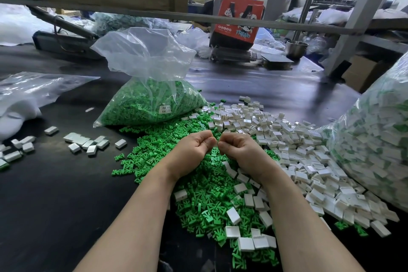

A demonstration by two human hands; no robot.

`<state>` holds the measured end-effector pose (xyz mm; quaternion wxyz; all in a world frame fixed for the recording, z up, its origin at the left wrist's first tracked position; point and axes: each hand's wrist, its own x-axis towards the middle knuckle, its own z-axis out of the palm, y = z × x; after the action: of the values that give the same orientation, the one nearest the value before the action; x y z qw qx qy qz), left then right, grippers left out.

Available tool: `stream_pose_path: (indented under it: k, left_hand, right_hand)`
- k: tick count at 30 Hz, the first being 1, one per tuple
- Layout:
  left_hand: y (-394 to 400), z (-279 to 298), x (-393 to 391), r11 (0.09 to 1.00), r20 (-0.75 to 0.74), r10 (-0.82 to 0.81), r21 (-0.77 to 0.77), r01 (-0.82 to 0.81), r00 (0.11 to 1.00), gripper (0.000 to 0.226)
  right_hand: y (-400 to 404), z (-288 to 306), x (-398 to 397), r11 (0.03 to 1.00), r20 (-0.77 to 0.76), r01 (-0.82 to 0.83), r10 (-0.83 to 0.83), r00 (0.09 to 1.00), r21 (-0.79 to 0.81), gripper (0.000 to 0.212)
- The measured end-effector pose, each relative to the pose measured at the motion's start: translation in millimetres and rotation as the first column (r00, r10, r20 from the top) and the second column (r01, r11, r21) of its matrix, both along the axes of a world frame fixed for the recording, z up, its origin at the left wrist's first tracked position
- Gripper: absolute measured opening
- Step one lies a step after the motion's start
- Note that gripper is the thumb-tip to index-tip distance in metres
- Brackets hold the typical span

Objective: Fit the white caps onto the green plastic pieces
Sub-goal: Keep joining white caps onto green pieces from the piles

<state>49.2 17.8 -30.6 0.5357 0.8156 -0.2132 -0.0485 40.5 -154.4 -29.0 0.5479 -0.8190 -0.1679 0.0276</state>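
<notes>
Above the green pieces [205,194], left hand [192,150] and right hand [240,150], fingers curled, contents hidden.

Whatever the left hand [194,150] and right hand [240,150] pinch stays hidden inside their curled fingers. The bag of finished pieces [375,139] runs off the right edge, and its label on the green bag [152,104] is too small to read

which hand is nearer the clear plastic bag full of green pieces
Left. The left hand sits just below the clear plastic bag of green pieces; the right hand is further off to the bag's lower right.
</notes>
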Motion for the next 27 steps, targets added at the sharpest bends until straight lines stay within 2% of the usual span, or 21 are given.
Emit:
stream_pose_path:
  k: [13,27]
  left_hand:
    - [-1.7,-1.6,0.8,0.999,-0.002,0.006,-0.04,-0.006,1.0,0.026]
    - [-2.2,-2.2,2.1,0.999,0.012,0.027,-0.02,-0.027,1.0,0.024]
  right_hand:
    - [-0.7,-0.9,0.1,1.0,0.017,0.009,-0.009,1.0,0.003,0.019]
    - [0.7,-3.0,1.5,0.998,0.071,0.036,-0.032,0.997,-0.059,0.023]
